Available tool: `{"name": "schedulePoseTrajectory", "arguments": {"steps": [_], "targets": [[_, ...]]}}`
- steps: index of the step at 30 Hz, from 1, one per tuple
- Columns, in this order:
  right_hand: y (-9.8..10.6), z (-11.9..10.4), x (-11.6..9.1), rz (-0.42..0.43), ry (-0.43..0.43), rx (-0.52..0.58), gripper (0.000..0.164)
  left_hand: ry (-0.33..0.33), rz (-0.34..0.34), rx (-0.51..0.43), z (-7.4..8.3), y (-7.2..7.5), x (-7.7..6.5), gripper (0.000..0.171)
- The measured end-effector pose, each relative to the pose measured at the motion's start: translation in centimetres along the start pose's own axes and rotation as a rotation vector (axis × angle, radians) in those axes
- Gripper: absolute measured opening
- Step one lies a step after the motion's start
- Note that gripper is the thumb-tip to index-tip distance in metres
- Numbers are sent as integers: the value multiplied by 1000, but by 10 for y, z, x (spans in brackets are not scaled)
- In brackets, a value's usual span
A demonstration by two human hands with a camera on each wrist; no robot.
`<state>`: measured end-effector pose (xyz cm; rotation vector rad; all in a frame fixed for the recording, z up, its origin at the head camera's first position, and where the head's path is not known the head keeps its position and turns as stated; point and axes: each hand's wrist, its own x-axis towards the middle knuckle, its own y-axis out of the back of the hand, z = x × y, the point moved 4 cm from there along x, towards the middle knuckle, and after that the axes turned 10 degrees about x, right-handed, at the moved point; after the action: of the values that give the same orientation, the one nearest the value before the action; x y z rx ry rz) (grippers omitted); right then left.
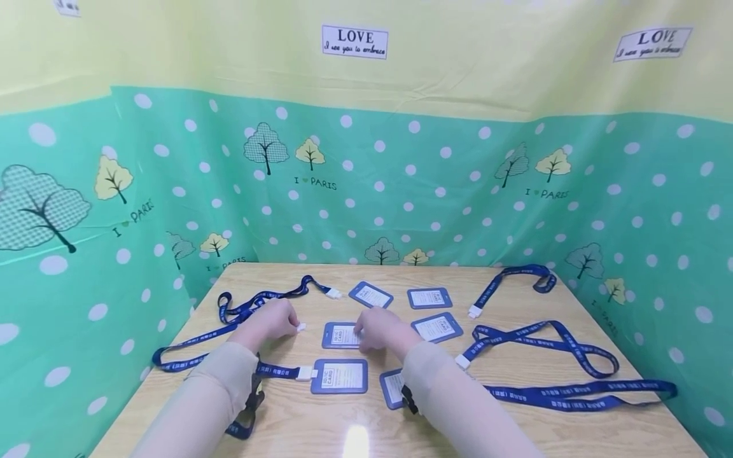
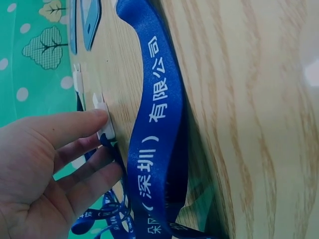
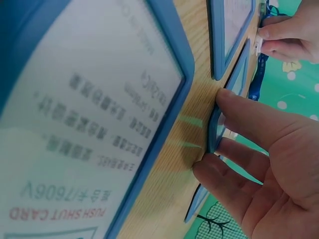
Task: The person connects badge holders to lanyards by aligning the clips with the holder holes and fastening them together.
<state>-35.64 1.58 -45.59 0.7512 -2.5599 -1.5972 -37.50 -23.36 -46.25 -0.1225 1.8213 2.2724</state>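
My left hand [image 1: 268, 323] pinches the white plastic clip [image 2: 103, 124] of a blue lanyard between thumb and forefinger, just above the table. To its right, my right hand [image 1: 382, 329] grips the far end of a blue-framed ID card holder [image 1: 335, 336] that lies on the wood. Thumb and fingertips hold its edges in the right wrist view. A small gap separates the clip from the card holder's slotted end. Closer to me, another card holder [image 1: 343, 376] has its slot at a lanyard's white clip [image 1: 306, 374]. Printed blue strap [image 2: 157, 99] passes beside the left hand.
Several card holders lie around the right hand, including one behind [image 1: 371, 295] and one partly under the right forearm [image 1: 392, 388]. Loose lanyards [image 1: 544, 346] spread on the right; another [image 1: 275, 294] is at back left. Patterned green cloth [image 1: 401, 184] encloses the wooden table [image 1: 401, 439].
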Motion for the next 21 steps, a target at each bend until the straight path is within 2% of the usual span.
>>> {"name": "schedulePoseTrajectory", "arguments": {"steps": [7, 11, 21], "targets": [[2, -3, -3, 1, 10, -6, 35, -61, 24, 38, 3, 0, -3, 7], [2, -5, -2, -5, 15, -2, 33, -59, 31, 65, 3, -1, -4, 8], [1, -4, 0, -8, -22, 34, 32, -115, 31, 138, 8, -4, -6, 10]]}}
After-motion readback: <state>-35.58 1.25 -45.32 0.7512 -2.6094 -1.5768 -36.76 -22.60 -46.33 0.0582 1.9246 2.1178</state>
